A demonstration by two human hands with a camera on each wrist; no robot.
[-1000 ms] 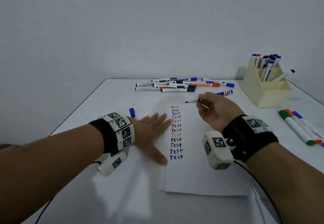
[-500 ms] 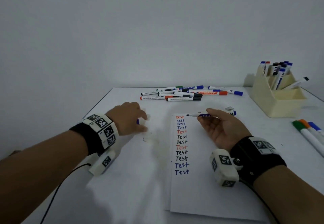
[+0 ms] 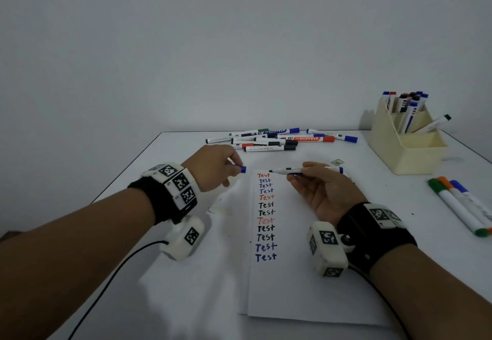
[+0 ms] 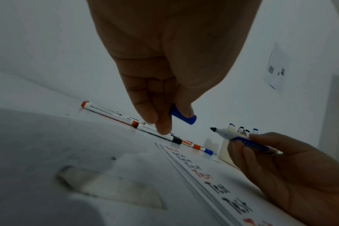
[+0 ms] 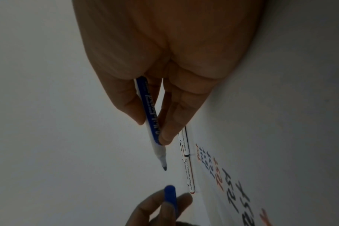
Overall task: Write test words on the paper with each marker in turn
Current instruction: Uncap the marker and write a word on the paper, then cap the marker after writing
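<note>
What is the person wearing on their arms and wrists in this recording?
Both forearms are bare, no sleeves. Each wrist carries a black strap topped with white blocks printed with black-and-white square markers, plus a white camera housing hanging under the left wrist and another under the right. Thin black cables trail from both.

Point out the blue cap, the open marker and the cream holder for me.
blue cap (image 3: 242,169): head view, on its exposed end beyond the left hand's fingers.
open marker (image 3: 286,171): head view, on the white barrel behind the tip.
cream holder (image 3: 415,161): head view, on its front wall.
</note>
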